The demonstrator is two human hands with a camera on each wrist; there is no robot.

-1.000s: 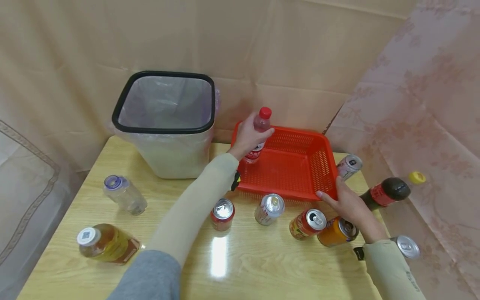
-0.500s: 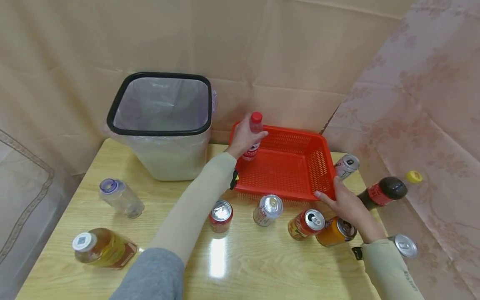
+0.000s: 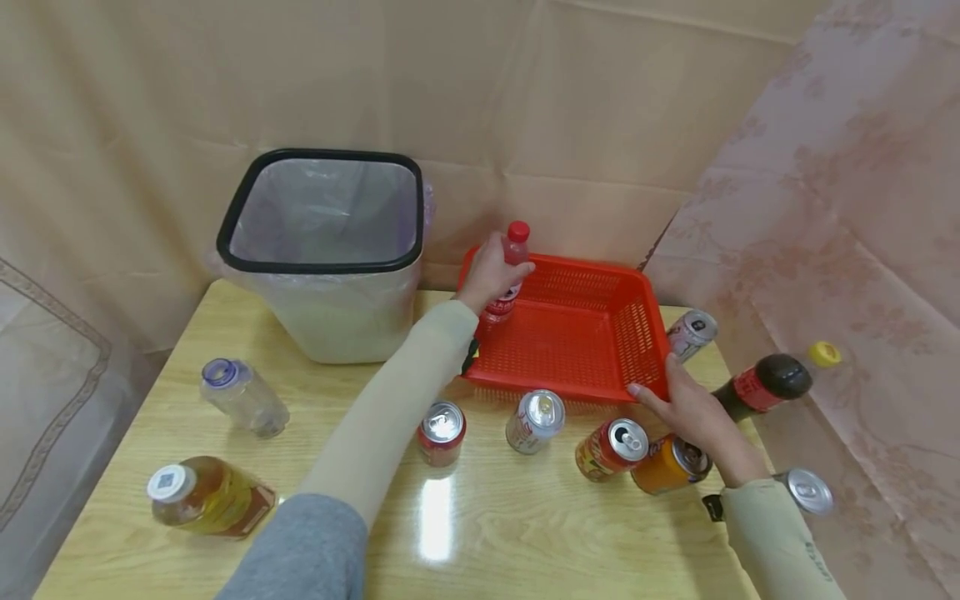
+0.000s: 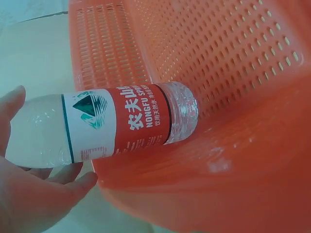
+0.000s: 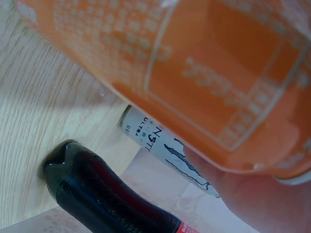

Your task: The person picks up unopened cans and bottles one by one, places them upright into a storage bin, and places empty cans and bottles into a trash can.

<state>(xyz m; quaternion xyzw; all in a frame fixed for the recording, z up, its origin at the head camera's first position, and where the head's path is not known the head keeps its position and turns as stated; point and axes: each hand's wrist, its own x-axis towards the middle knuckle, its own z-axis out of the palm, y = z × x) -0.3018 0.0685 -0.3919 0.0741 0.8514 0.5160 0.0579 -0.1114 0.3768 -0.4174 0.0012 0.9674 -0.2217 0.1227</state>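
Gripping a clear bottle (image 3: 504, 303) by its upper half, base down inside the left end of the red basket (image 3: 577, 354).
Left hand (image 3: 489, 272): fingers wrapped round the bottle, red cap free above; high side hold likely keeps knuckles off the basket's wall. Bottle leans slightly; contact with basket floor, can't tell. Right hand (image 3: 693, 412): thumb and fingers parted across basket's near right corner, holding its rim, seemingly to steady it; some fingertips hidden. White can (image 3: 534, 423) stands before basket, bin (image 3: 345, 317) left of it, perhaps leaving its top reachable.
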